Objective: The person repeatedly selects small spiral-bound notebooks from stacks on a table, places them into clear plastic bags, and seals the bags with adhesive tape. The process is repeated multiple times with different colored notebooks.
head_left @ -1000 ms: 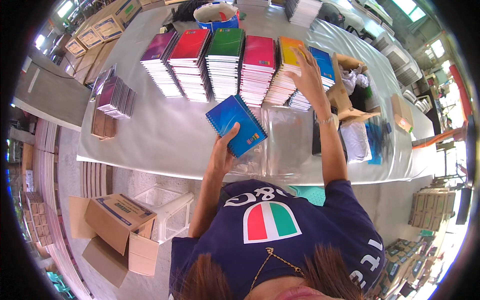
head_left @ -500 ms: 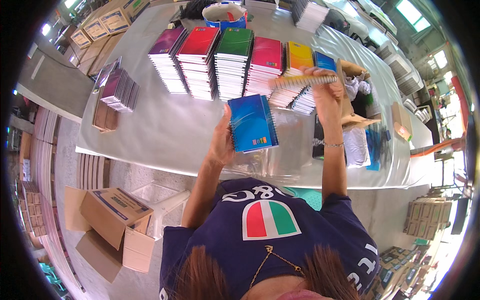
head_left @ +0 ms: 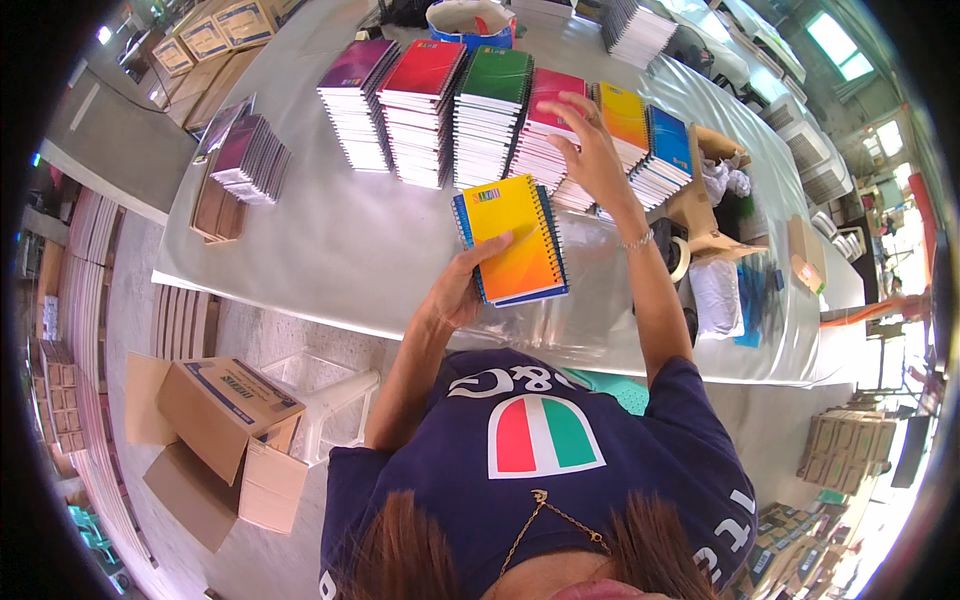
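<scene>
My left hand (head_left: 462, 285) grips a spiral-bound yellow-orange notebook (head_left: 522, 250) that lies on top of a blue notebook (head_left: 463, 222), its thumb on the yellow cover. Fingers apart and holding nothing, my right hand (head_left: 596, 160) is over the pink notebook stack (head_left: 552, 88), partly hiding it; whether it touches cannot be made out. Further stacks stand in a row: purple (head_left: 355, 66), red (head_left: 422, 68) and green (head_left: 496, 72) to the left, yellow (head_left: 624, 115) and blue (head_left: 669, 137) to the right.
An opened carton (head_left: 690, 205) with crumpled wrapping and a tape roll (head_left: 681, 258) lie on the table's right. A smaller purple bundle (head_left: 252, 160) sits at the left. Behind stands a blue-white tub (head_left: 470, 28). An open cardboard box (head_left: 225, 420) is below left, beside a white stool (head_left: 330, 400).
The yellow notebook, previously in my right hand, now lies on the blue one in my left. My right hand has let go and moved up and left to the pink stack.
</scene>
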The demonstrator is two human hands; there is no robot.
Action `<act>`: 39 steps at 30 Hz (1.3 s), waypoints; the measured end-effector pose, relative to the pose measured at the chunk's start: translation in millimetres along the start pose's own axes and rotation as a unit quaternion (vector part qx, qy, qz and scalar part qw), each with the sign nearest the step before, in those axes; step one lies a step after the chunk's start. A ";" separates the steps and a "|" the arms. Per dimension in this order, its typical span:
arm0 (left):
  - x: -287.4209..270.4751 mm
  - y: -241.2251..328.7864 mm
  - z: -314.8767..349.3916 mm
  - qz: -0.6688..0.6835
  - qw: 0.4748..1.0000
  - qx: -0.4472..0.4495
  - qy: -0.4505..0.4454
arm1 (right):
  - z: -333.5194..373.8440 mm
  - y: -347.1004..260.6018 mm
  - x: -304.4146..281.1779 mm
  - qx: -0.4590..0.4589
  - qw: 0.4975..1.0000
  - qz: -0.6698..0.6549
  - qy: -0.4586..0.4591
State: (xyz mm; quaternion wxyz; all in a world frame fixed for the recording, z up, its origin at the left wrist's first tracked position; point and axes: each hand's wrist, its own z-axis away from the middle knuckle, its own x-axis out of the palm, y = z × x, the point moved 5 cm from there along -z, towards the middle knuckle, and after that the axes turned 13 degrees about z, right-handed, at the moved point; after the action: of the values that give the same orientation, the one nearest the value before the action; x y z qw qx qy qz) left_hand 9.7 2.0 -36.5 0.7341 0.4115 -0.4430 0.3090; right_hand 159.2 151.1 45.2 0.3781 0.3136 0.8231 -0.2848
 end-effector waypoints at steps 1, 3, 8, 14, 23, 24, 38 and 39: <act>0.0 2.2 0.9 -0.011 1.000 0.009 0.008 | -3.3 9.6 8.2 0.009 1.000 0.029 -0.005; -1.8 5.2 1.4 -0.035 0.999 0.018 0.015 | -2.6 30.2 23.7 0.028 0.995 0.090 -0.012; -15.1 19.9 4.3 -0.055 0.996 0.053 0.034 | 4.3 28.7 9.3 0.064 0.994 0.084 -0.017; -16.0 38.2 2.7 -0.037 0.996 0.079 -0.001 | 17.7 3.8 -49.0 0.130 0.979 -0.056 0.145; -15.4 50.9 16.4 0.114 0.986 0.049 -0.113 | 28.2 -110.9 -63.4 -0.036 0.996 -0.084 0.002; -15.5 53.5 15.1 0.042 0.995 0.065 -0.071 | 31.9 -119.0 -45.4 -0.105 0.990 -0.075 -0.062; -45.9 51.4 24.4 0.047 0.997 0.054 0.020 | -93.8 -35.7 72.0 -0.080 0.981 0.143 -0.103; -51.5 52.8 24.3 0.050 0.997 0.051 0.015 | -96.1 -36.9 70.0 -0.087 0.977 0.146 -0.126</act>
State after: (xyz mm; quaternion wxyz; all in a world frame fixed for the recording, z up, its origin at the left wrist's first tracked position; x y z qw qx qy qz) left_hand -64.6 0.9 -59.1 0.7025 0.4213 -0.4354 0.3733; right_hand 53.4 216.3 50.7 0.5423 0.3582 0.7355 -0.1913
